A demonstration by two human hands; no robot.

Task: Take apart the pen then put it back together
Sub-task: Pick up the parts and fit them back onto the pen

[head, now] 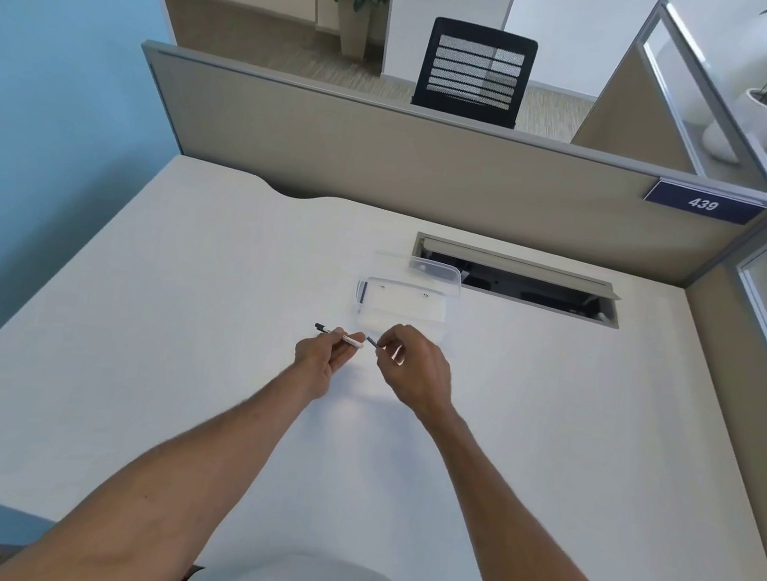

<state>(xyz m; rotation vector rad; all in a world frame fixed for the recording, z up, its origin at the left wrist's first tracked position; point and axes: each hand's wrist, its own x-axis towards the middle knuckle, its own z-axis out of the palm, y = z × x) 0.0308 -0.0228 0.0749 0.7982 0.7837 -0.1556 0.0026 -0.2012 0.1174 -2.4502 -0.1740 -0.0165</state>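
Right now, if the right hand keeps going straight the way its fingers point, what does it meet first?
Probably the open end of the pen barrel in the left hand; the right hand pinches a small dark pen part aimed leftward at it.

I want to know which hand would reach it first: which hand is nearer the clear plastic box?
Right. The right hand sits just below the clear plastic box, nearly at its front edge; the left hand is lower-left, farther off.

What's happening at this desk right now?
A person holds a pen in two pieces above a white desk. The left hand grips the pen barrel; the right hand pinches a small dark piece just off its end. Behind them sits a clear plastic box, lid open.
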